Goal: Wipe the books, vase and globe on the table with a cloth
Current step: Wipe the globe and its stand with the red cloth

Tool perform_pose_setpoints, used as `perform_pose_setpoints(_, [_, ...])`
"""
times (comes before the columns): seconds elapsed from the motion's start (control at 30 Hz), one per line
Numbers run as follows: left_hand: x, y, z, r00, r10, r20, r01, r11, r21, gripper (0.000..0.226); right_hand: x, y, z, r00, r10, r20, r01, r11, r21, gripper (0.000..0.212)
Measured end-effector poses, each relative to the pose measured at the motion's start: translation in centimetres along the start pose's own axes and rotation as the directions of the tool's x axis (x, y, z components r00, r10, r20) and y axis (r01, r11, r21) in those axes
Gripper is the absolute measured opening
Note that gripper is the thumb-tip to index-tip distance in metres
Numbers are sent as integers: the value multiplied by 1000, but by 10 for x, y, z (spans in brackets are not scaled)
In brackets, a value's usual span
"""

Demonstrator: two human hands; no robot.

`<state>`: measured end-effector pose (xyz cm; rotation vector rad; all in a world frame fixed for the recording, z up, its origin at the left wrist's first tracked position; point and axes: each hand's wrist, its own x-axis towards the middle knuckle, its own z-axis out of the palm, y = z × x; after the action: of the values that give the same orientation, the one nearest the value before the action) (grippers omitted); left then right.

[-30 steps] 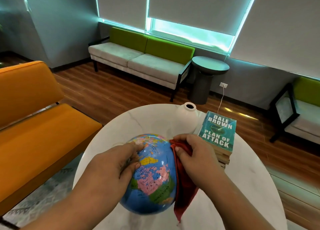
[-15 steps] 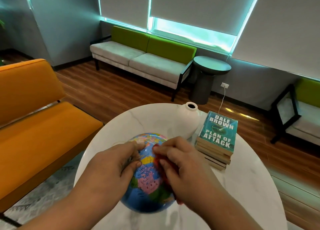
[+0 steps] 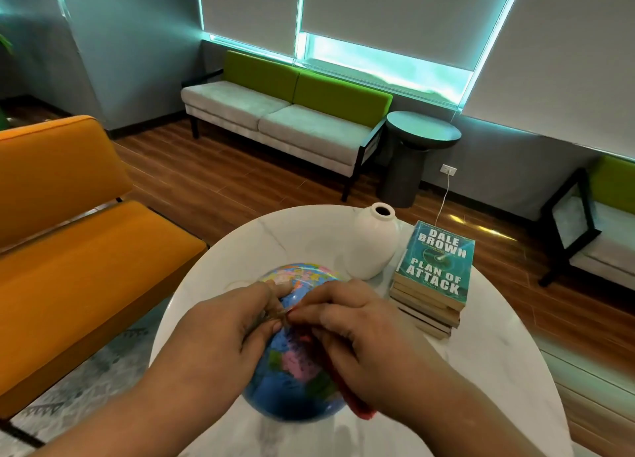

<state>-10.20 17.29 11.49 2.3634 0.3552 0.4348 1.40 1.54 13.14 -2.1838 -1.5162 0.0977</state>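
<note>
A blue globe (image 3: 292, 374) sits low over the round white marble table (image 3: 481, 370). My left hand (image 3: 223, 336) grips its left side, fingers curled over the top. My right hand (image 3: 360, 346) presses a red cloth (image 3: 357, 408) against the globe's right and upper face; most of the cloth is hidden under the palm. Behind the globe stands a white vase (image 3: 372, 241). To its right lies a stack of books (image 3: 433, 281) with a teal cover on top.
An orange bench (image 3: 79, 236) runs close along the table's left. Across the wooden floor stand a green and grey sofa (image 3: 285, 112), a dark round side table (image 3: 417, 147) and a green armchair (image 3: 598, 222) at the right.
My right hand slid the red cloth leftward over the top of the globe until it meets my left fingers. The hanging cloth is now bunched under the palm.
</note>
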Motion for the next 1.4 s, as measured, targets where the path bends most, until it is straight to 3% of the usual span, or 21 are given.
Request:
perform_pose_setpoints(0.1, [1,-1,0,1000,10,-3,-10,1000,14,29,1,3,6,988,50,-149,-61,996,-67,34])
perform_pose_setpoints(0.27, [-1,-2,1,1000,13,0,-13,1000,3,32,-5,-7,12,986,-165,-16,163,985,-59,35])
perform_pose_setpoints(0.43, [1,-3,3,998,-10,-65,13,999,45,23,-4,-2,15,978,-28,-205,14,997,-71,36])
perform_pose_setpoints(0.6, [-1,-4,2,1000,-3,-13,3,1000,17,34,-7,-7,19,976,-210,-67,202,973,-110,36])
perform_pose_setpoints(0.73, [0,-5,2,997,-19,-73,20,1000,15,23,-2,1,11,972,-33,-234,5,993,-117,35])
perform_pose_setpoints(0.8, [0,-6,4,997,-17,-69,18,1000,6,25,-2,-2,15,981,-66,-185,42,991,-131,35])
perform_pose_setpoints(0.93, [-1,-6,3,1000,-4,-9,4,1000,-16,37,-8,-8,23,965,-262,-11,256,949,-183,35])
perform_pose_setpoints(1.0, [-1,-6,2,1000,-6,-23,6,1000,6,32,-6,-1,19,974,-217,-63,207,969,-134,33])
perform_pose_setpoints(1.1, [1,-8,3,999,-27,-47,28,999,36,17,-2,13,13,980,57,-192,-31,991,133,28])
perform_pose_setpoints(1.17, [3,-8,3,998,-47,-39,49,998,47,13,2,26,12,935,254,-246,-177,939,296,26])
perform_pose_setpoints(1.23, [3,-9,4,998,-54,-42,55,998,25,13,6,37,11,881,388,-271,-294,898,328,28])
perform_pose_setpoints(1.3, [2,-9,3,997,-63,-44,64,998,25,11,5,38,11,873,417,-253,-342,893,293,25])
perform_pose_setpoints(1.4, [1,-8,4,999,-32,-37,33,999,39,14,-2,19,12,953,194,-231,-165,977,138,27])
